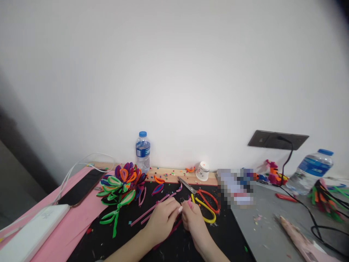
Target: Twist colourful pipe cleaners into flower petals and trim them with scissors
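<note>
My left hand (163,219) and my right hand (194,218) meet over a black mat (223,240), fingers pinched together. Between them is a pink pipe cleaner (190,202), mostly hidden by the fingers. Several pink pipe cleaner stems (148,214) lie beside and under my left hand. Just beyond my right hand are scissors (187,185) with a red handle, and a yellow handle (209,219) overlaps them. To the left lies a multicoloured pipe cleaner flower (124,189) with a green stem. Small petal loops (158,188) are near it.
A water bottle (143,153) and an upturned paper cup (202,171) stand by the wall. Left are a phone (83,187) and white power bank (35,234) on pink sheeting. Rightward are a second bottle (313,169), black cable (313,220) and what looks like another person's hand (296,233).
</note>
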A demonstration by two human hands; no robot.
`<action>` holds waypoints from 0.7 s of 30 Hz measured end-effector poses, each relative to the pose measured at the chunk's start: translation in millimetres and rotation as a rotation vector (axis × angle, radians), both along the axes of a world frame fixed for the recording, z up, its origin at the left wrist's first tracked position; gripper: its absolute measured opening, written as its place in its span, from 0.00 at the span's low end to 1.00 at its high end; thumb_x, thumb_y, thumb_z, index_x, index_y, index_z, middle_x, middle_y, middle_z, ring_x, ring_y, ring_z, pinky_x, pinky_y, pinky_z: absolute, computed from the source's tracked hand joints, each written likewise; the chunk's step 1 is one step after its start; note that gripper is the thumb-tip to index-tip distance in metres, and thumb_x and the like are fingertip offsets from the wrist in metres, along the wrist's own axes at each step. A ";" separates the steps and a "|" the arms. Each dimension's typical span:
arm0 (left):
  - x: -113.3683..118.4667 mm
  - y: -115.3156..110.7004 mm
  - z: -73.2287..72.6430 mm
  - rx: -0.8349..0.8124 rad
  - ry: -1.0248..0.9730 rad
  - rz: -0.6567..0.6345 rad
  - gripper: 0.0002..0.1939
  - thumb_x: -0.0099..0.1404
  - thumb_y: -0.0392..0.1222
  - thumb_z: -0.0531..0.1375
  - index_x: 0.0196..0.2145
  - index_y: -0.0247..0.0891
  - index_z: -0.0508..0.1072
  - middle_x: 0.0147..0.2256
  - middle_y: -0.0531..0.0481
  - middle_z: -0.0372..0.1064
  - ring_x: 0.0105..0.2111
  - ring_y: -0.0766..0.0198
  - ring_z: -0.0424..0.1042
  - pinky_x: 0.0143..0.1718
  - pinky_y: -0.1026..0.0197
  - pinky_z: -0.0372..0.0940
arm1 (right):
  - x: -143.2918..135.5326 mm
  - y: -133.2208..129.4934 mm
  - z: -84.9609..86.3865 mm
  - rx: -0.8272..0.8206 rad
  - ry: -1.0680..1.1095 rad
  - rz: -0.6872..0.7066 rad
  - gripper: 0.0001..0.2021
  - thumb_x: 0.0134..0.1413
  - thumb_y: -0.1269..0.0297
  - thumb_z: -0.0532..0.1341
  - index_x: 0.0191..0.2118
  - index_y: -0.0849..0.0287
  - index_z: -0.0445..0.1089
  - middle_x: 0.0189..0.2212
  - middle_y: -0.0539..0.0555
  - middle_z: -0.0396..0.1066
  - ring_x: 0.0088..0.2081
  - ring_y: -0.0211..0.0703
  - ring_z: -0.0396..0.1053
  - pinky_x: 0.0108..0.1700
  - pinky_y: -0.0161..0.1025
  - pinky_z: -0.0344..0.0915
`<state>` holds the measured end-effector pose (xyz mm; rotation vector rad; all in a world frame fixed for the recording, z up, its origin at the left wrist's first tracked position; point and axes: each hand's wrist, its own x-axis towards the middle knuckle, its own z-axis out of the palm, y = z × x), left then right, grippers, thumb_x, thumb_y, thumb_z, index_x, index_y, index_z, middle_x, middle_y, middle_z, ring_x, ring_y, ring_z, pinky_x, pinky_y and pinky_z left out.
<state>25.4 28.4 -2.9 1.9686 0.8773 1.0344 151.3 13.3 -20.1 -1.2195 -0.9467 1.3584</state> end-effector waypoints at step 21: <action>-6.6 -2.5 6.1 -0.123 -0.110 0.001 0.13 0.60 0.42 0.55 0.43 0.37 0.66 0.38 0.47 0.66 0.26 0.67 0.66 0.25 0.67 0.59 | 11.9 2.2 6.9 0.101 0.120 -0.105 0.20 0.48 0.49 0.56 0.19 0.55 0.46 0.13 0.39 0.39 0.16 0.29 0.34 0.18 0.32 0.35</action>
